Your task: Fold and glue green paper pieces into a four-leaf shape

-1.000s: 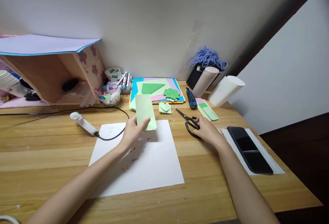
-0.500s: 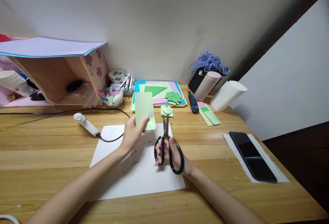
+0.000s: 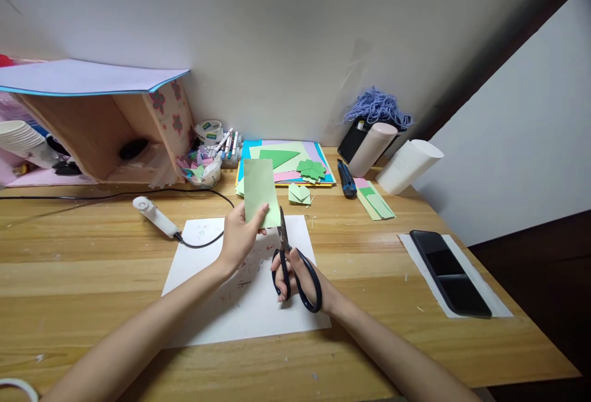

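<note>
My left hand (image 3: pixel 241 234) pinches a light green paper rectangle (image 3: pixel 259 188) near its lower edge, thumb on the front, holding it upright above the desk. In my right hand (image 3: pixel 300 276) are black-handled scissors (image 3: pixel 316 291), fingers through the loops, blades pointing up. The blades are at the lower right edge of the green paper; part of one seems to be behind it. Under both hands lies a white sheet (image 3: pixel 217 322) with small coloured marks. Just beyond it sits a folded light green paper heart (image 3: pixel 299 194).
At the back stand a stack of coloured paper (image 3: pixel 330 179) with a green paper clover (image 3: pixel 311 170), a bowl of scraps (image 3: pixel 201 171) and a blue utility knife (image 3: pixel 346 180). A white corded tool (image 3: pixel 156 217) lies left, a phone (image 3: pixel 450 274) right.
My right hand has brought the scissors left, so their blades now meet the green paper's lower right edge. My left hand keeps its hold on the paper. The view has shifted slightly.
</note>
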The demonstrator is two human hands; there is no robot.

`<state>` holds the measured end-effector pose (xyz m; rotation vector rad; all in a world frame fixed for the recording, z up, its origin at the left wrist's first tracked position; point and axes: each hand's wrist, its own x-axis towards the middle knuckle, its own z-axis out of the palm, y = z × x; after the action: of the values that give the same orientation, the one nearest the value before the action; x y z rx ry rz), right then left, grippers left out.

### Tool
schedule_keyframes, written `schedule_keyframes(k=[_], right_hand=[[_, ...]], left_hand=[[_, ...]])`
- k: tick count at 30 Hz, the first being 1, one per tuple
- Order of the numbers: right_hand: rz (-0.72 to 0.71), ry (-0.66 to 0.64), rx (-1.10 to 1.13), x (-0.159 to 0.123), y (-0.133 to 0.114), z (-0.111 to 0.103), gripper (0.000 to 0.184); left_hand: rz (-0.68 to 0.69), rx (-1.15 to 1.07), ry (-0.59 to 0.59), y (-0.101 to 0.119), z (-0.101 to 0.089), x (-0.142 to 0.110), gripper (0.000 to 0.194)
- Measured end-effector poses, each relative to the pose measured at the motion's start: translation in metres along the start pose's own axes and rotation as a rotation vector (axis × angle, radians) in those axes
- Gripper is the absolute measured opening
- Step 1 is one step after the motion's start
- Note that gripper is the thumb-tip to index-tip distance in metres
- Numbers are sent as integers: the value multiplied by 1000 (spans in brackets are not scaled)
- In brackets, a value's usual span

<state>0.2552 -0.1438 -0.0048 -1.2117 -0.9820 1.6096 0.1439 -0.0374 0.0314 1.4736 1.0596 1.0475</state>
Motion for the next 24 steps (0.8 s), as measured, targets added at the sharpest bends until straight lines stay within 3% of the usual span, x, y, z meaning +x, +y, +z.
schedule_keyframes(k=[9,24], right_hand=[[0,39,-27,0,-2,2,63],[-73,173,-66,3,16,7,46]], left_hand=[[-30,-13,3,0,1,-1,29],[-19,23,17,-2,1,-2,30]])
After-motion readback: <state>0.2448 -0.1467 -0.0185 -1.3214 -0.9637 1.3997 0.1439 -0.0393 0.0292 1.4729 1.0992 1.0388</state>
